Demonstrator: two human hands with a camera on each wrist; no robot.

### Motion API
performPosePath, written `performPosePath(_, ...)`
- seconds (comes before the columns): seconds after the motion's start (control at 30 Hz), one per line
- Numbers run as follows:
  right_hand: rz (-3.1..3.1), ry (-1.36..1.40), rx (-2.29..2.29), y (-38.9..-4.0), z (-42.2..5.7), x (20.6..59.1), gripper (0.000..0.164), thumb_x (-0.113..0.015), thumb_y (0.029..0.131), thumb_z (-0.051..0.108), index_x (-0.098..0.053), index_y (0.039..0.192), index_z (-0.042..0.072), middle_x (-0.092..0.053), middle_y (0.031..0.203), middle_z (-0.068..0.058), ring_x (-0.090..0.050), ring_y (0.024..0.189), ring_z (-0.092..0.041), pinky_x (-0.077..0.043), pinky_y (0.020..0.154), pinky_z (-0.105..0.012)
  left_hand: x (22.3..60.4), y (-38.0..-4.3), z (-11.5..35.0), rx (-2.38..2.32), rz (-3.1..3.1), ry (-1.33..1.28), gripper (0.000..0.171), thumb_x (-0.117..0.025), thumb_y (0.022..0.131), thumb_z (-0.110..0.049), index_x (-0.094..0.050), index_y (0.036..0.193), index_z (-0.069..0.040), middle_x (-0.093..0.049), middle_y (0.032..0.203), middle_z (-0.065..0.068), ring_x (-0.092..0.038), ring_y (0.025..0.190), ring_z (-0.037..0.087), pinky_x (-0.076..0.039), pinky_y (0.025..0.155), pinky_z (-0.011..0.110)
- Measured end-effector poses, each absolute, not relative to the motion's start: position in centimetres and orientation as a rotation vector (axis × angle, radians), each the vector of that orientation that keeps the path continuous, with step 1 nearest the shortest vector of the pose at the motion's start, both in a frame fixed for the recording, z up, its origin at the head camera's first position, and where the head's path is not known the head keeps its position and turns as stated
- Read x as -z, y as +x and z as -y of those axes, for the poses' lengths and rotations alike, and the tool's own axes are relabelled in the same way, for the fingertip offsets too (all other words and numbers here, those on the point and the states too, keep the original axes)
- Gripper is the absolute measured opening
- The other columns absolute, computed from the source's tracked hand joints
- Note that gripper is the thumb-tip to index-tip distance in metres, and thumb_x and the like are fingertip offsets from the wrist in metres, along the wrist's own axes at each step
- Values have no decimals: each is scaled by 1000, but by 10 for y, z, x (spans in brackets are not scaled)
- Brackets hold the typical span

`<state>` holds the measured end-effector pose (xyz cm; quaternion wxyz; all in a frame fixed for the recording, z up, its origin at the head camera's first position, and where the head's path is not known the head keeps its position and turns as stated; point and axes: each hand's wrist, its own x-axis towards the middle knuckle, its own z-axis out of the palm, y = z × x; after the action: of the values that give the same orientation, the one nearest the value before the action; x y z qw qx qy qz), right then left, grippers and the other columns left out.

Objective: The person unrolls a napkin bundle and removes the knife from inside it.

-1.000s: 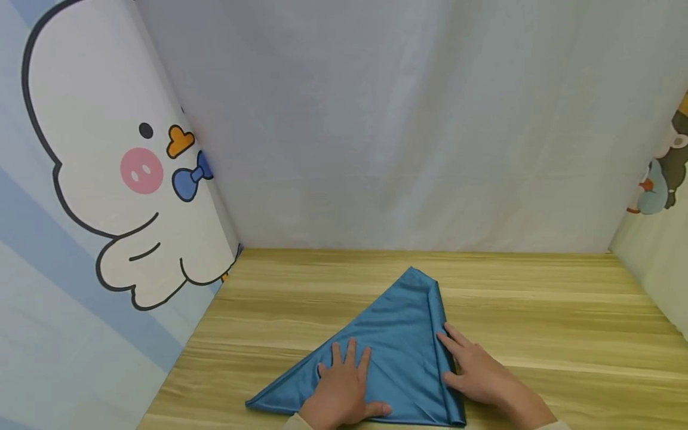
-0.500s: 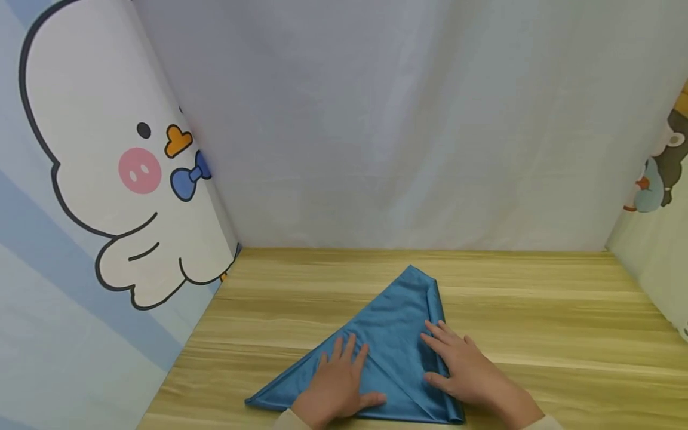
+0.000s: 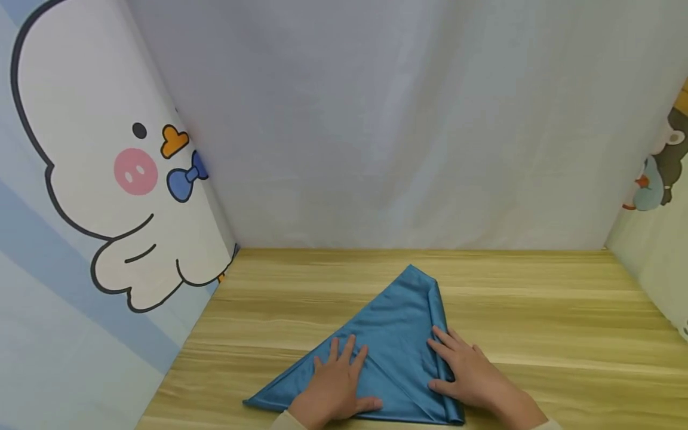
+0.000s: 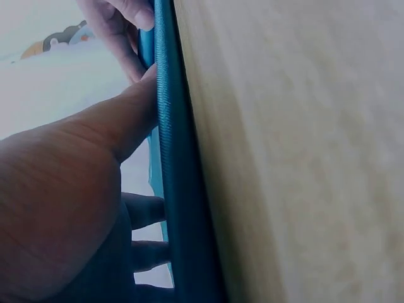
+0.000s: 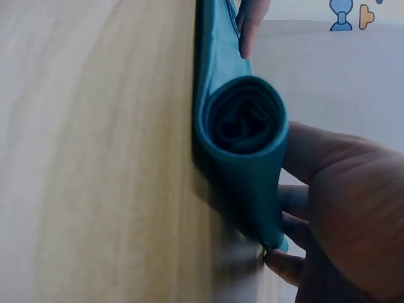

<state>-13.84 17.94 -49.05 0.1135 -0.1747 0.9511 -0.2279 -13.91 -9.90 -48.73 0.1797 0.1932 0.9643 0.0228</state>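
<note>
A blue satiny cloth [image 3: 392, 340] lies folded in a triangle on the wooden table, its peak pointing away from me. Along its right side runs a rolled edge [image 3: 438, 310], whose spiral end [image 5: 245, 123] faces the right wrist camera. My left hand [image 3: 335, 382] rests on the left part of the cloth, fingers spread and thumb out to the right. My right hand [image 3: 470, 370] lies over the roll, fingertips and thumb touching the cloth just left of it. In the left wrist view, the cloth's near edge [image 4: 183, 164] hides the tips of several left fingers.
Wooden table surface [image 3: 548, 322] surrounds the cloth. A pale grey curtain [image 3: 387, 131] hangs behind the table's back edge. At the left stands a panel with a white cartoon bird [image 3: 107, 149]; another printed panel [image 3: 653, 239] borders the right side.
My right hand slid left over the roll onto the cloth, then drew slightly back to the right. The left hand shifted a little left; the cloth keeps nearly the same shape.
</note>
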Motion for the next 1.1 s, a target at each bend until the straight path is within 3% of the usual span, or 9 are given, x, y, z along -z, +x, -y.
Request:
performPosePath(0.67,-2808,-483,670,-137,-181,496,85,-73,78,53,-46,144,7,-30,154,-14,-23,140,-42,-24,98,-72,485,-144,99,-66,-2750,556,102,-47,74,-84,-32,152,-20,-20,157,15,-18,142,42,-30,102,63)
performPosePath(1.1,-2826,-445,645,-139,-181,495,78,-74,80,45,-47,143,7,-28,155,-14,-27,140,-40,-24,100,-69,485,-146,101,-90,-2727,521,113,-57,64,-85,-27,154,-23,-17,159,12,-11,139,53,-29,90,77)
